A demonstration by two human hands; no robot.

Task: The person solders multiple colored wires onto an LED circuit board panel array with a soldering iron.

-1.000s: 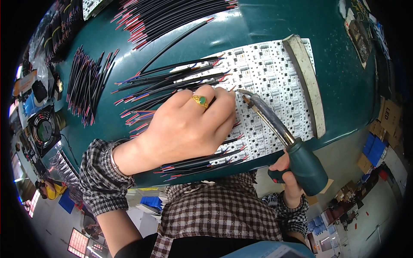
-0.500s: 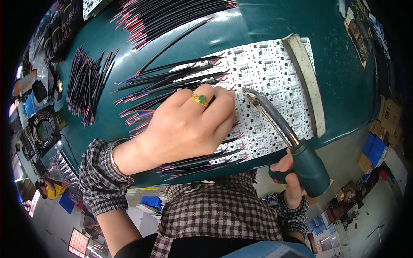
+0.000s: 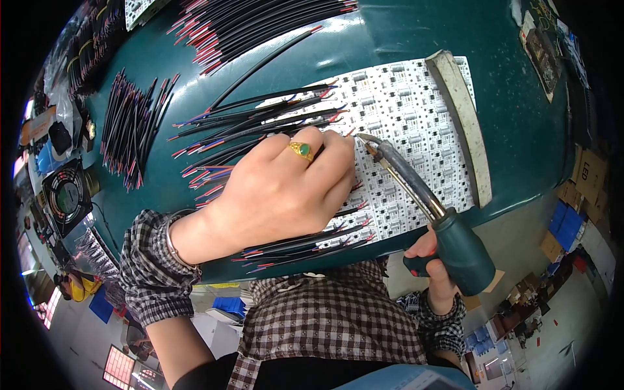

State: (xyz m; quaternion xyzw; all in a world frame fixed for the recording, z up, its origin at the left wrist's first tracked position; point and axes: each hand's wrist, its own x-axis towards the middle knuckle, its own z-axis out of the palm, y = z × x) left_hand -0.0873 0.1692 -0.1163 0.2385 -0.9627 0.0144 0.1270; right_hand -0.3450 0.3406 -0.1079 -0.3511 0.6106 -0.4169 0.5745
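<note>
A white circuit board panel (image 3: 396,97) with rows of small components lies on the green tabletop. My left hand (image 3: 279,179) is closed above its left part, fingers pinched on a black cable; the cable's thin red wire end shows just beyond the fingertips, the rest is hidden under the hand. In my right hand (image 3: 437,263) is a green-handled soldering gun (image 3: 465,253), its tip close by that wire end at the board; contact is hard to tell. Several black cables (image 3: 286,117) with red and blue wire ends lie across the board's left edge, above and below my left hand.
A pale, dark-edged bar (image 3: 461,123) lies across the board's right side. Piles of cut cables lie at the far side (image 3: 260,26) and at the left (image 3: 133,130). One loose cable (image 3: 266,65) lies between them. A small fan (image 3: 67,194) stands at the left edge.
The soldering gun in my right hand has moved slightly left, bringing its tip nearer the wire end. My left hand has stayed in place.
</note>
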